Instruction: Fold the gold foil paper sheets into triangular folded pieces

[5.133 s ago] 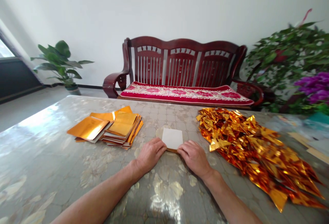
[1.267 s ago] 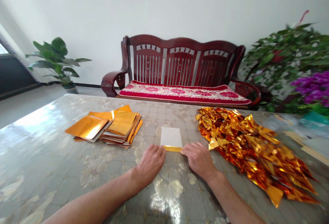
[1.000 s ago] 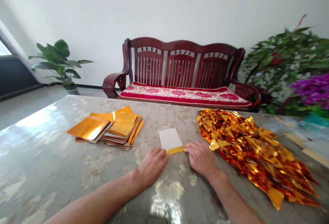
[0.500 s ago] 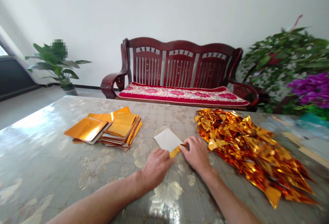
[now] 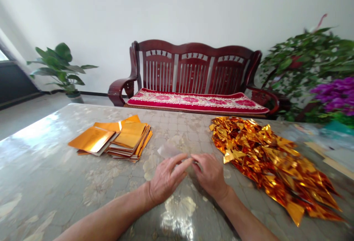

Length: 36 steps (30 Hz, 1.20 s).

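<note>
A square of foil paper (image 5: 167, 150), its pale side up, shows as a blurred patch beyond my fingers over the middle of the table. My left hand (image 5: 168, 175) reaches along its near edge, long fingers and thumb converging on the paper. Opposite it, my right hand (image 5: 210, 175) has curled fingers pinching the paper's near right part. The fingertips of both hands almost meet there. My fingers hide the folded edge. To the left lies a stack of gold foil paper sheets (image 5: 129, 138); to the right, a large heap of folded gold foil pieces (image 5: 257, 156).
The glossy, flower-patterned table (image 5: 105, 204) spreads under everything. Clear plastic and pale sheets (image 5: 334, 152) lie at its right edge. Behind stands a dark red wooden bench (image 5: 193, 67) with a red patterned cover. Potted leaves (image 5: 59, 64) and purple flowers (image 5: 336, 95) flank it.
The pale square has shifted slightly left and nearer, and is blurred. My left fingers have stretched out toward my right hand, covering the gold strip that showed between the hands.
</note>
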### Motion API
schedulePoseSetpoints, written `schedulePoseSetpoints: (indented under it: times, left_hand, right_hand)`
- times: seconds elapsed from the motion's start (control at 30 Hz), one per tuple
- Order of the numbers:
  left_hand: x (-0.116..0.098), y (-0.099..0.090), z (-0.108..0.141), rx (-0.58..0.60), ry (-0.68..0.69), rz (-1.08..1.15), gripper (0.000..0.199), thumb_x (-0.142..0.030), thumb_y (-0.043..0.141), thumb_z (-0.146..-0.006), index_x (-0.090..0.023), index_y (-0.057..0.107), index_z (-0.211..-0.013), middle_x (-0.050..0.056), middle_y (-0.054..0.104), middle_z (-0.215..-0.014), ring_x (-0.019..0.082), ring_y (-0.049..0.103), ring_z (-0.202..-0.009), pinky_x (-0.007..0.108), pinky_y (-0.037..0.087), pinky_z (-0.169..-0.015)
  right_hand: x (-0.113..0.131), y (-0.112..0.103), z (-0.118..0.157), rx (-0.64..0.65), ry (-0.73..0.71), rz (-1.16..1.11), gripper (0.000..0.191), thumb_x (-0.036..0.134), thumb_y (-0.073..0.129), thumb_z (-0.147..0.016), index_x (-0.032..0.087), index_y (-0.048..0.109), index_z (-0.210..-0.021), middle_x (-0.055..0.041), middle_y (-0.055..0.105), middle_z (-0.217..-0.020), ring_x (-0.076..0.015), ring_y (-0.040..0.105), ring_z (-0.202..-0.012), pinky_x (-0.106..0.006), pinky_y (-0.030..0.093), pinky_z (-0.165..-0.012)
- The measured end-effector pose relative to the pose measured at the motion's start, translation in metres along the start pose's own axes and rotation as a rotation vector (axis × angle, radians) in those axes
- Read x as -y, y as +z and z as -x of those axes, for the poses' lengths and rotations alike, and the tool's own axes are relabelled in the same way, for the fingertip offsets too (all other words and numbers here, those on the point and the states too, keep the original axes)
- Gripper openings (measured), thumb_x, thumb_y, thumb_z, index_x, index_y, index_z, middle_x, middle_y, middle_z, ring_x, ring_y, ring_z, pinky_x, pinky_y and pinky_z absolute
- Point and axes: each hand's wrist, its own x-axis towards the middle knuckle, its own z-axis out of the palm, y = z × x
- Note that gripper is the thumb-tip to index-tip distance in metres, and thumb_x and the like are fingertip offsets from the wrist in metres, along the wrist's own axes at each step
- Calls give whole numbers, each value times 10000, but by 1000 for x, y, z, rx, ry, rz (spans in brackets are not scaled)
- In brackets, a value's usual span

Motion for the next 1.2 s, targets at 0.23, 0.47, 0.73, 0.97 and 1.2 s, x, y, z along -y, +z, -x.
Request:
schedulePoseSetpoints:
  times: [0.23,0.47,0.73,0.97,1.2]
  left_hand:
    - [10,5,-6,-7,-118,109,198,-241,526,-982,-223,623,-1153,42,660,-935,154,634,-832,258,540,-748]
    - [21,8,-10,-249,-325,388,124,-139,533,-946,-210,635,-956,18,631,-905,134,616,-876,246,516,-802]
    - [21,6,-8,-86,-385,386,183,-111,544,-881,-211,587,-1028,46,637,-1056,169,604,-1002,304,515,-870]
    - [19,4,-5,256,-216,-53,196,-271,672,-876,-267,662,-1072,48,620,-1153,220,560,-994,356,473,-868]
    - [25,10,-4,306,-164,-64,248,-305,521,-991,-224,701,-841,21,640,-798,165,542,-769,270,410,-701]
  right_hand:
    - [7,0,-2,27,-32,-69,154,186,581,-940,213,577,-1092,-30,699,-858,-179,628,-796,-317,447,-743]
    - [7,4,-2,140,157,-125,269,362,643,-905,214,589,-1122,-70,696,-973,-231,622,-915,-371,465,-817]
    - [-5,-4,-1,162,135,16,190,205,542,-956,250,727,-962,-43,728,-922,-202,600,-893,-349,426,-811]
    - [-10,0,2,285,112,130,136,232,608,-931,266,739,-915,-30,694,-823,-212,534,-827,-348,358,-730]
    - [-7,3,5,377,124,34,154,272,725,-857,246,707,-1007,-24,704,-903,-217,552,-891,-350,383,-773]
